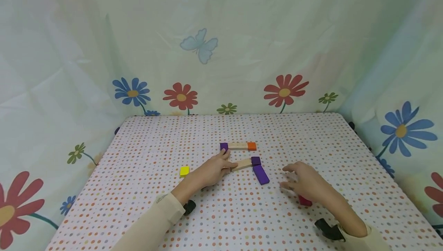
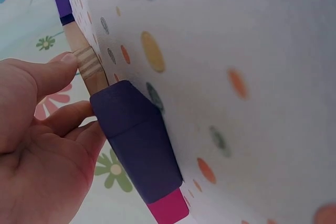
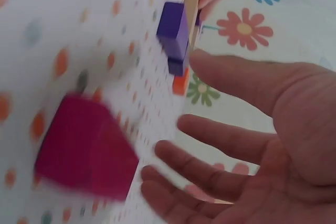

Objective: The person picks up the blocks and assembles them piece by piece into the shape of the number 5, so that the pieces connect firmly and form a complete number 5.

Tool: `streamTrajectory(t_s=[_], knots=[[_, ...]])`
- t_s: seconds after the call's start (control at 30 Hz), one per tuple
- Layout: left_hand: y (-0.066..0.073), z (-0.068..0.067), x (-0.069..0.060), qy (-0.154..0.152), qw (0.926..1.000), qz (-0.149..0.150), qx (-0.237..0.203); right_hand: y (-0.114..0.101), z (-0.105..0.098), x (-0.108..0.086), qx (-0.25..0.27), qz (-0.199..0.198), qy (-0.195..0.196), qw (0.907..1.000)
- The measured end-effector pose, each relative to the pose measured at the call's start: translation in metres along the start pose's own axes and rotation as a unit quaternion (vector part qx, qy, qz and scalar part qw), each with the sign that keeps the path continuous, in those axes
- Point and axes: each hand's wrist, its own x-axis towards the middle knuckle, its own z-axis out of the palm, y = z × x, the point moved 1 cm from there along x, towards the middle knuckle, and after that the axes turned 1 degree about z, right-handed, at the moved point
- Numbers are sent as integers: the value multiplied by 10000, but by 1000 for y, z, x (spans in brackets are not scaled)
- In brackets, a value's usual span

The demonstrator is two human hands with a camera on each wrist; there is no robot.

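Note:
In the head view my left hand [image 1: 212, 170] reaches over the blocks at the middle of the table. Its thumb touches the end of a plain wooden block [image 1: 242, 164]; in the left wrist view its fingers lie against a dark purple block [image 2: 136, 135], mostly straight. A magenta block [image 2: 169, 208] sits beyond that block's lower end. Two purple blocks, one small [image 1: 255, 161] and one long [image 1: 261, 175], adjoin the wooden block's right end. My right hand [image 1: 306, 183] hovers to the right, fingers spread and holding nothing, above a magenta block [image 3: 86, 150].
Behind, a second wooden block [image 1: 238, 146] lies between a purple block [image 1: 223, 146] and an orange block [image 1: 252, 146]. A yellow block [image 1: 184, 171] lies left of my left hand. The dotted tabletop [image 1: 155, 143] meets flowered curtains [image 1: 228, 62] at back and sides.

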Motion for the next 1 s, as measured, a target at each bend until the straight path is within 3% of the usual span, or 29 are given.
streamTrajectory(t_s=[0.2,0.4,0.57,0.8,1.0], knots=[[0,-1,-3,-5,10000,-28,-56,14,6,-14,-94,67,-238,9997],[0,0,-4,-38,9999,-96,-109,18,12,-21,-208,203,-141,9995],[0,0,0,22,10000,36,-3,20,13,-24,-173,377,-41,9991],[1,-2,1,43,10000,72,-3,11,15,-24,-29,276,177,9995],[1,-1,0,-6,10000,23,-87,-2,19,-25,13,487,-169,9987]])
